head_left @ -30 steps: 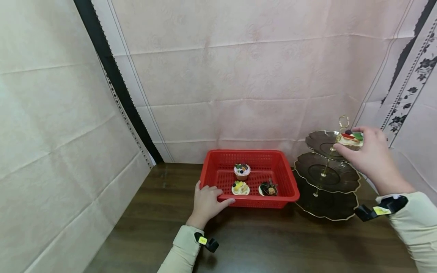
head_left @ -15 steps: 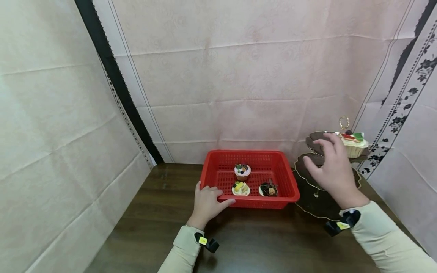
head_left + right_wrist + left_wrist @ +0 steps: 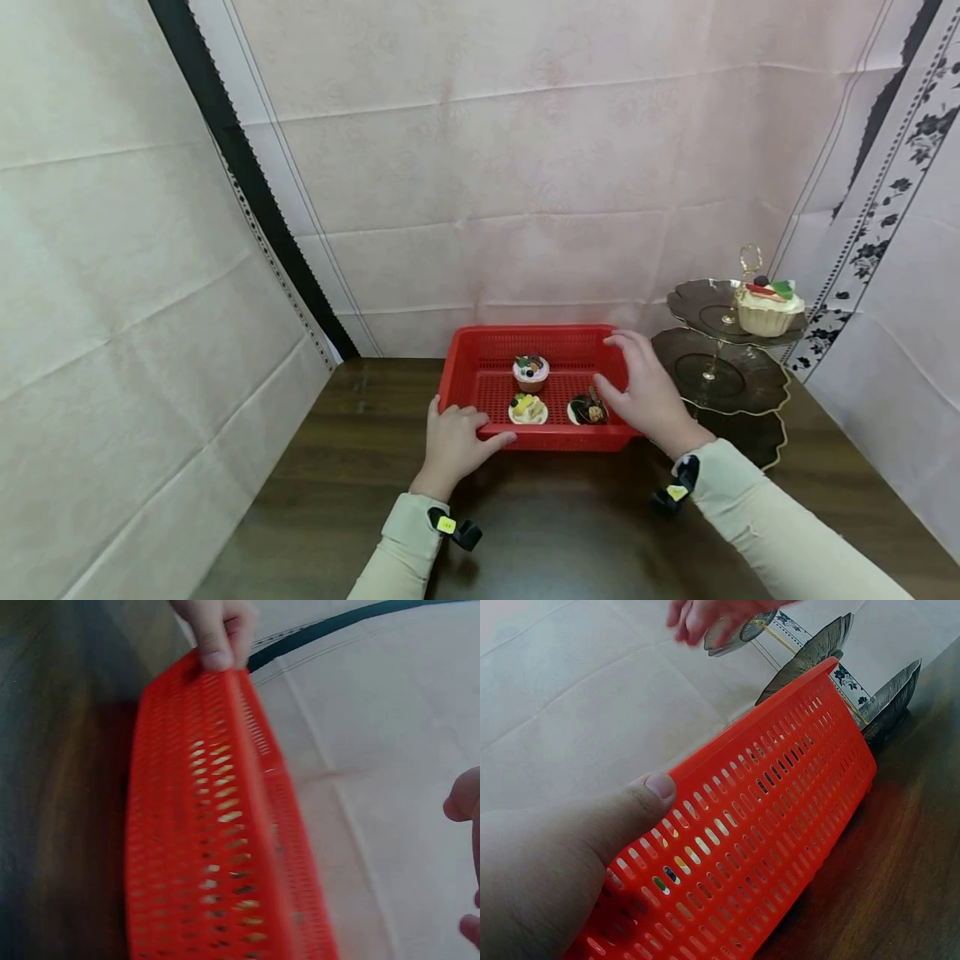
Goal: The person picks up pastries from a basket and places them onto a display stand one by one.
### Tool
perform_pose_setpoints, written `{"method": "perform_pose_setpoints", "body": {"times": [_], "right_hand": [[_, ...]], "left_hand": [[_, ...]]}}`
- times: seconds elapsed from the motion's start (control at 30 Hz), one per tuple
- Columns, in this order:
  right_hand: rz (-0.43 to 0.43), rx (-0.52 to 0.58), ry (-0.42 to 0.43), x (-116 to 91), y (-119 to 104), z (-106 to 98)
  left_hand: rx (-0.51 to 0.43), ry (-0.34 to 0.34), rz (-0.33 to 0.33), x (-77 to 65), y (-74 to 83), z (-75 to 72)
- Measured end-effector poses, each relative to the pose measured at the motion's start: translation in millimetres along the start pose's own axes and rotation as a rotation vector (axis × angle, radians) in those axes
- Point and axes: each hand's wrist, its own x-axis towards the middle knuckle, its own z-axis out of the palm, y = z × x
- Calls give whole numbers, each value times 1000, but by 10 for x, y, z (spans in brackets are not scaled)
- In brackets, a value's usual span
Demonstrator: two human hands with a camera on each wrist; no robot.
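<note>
My left hand (image 3: pixel 456 442) holds the front left corner of a red plastic basket (image 3: pixel 558 441), with the thumb against its outer wall (image 3: pixel 735 847). Over the basket's right end hovers my right hand (image 3: pixel 647 392), fingers spread and nothing in them. Inside the basket are a cupcake with berries (image 3: pixel 531 375), a yellow-topped cupcake (image 3: pixel 528 411) and a dark chocolate-topped cupcake (image 3: pixel 587 411). A cream cupcake (image 3: pixel 768 312) with red fruit and a green leaf stands upright on the top tier of a three-tier cake stand (image 3: pixel 693 360).
The cake stand has dark scalloped plates with gold rims and a ring handle (image 3: pixel 751 260); it stands just right of the basket. Both are on a brown wooden table (image 3: pixel 570 533). Pale cloth (image 3: pixel 540 167) hangs behind and at the sides.
My right hand has let go of the cream cupcake on the top tier and moved left and down to the basket. My left hand has stayed at the basket corner.
</note>
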Motion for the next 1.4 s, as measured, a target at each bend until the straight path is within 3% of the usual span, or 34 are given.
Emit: {"method": "perform_pose_setpoints", "body": {"times": [0.23,0.47,0.7,0.87,1.0,1.17,1.4], "right_hand": [[216,50,-226,55,97,331],[441,113,-437,148,224,517],[495,83,-621,243,269,611],[537,81,-709,236,278,650],[551,35,-731,230,297,664],[538,10,-662,244,322,688],[534,3,-646,226,345,714]], "left_hand": [[6,1,-3,-2,-7,-7],[14,4,1,16,-20,-32],[7,30,2,35,-43,-54],[-2,9,-7,10,-29,-39],[-14,5,-3,-5,-13,-27],[-3,28,2,4,-13,-36],[-21,19,0,-6,-16,-6]]}}
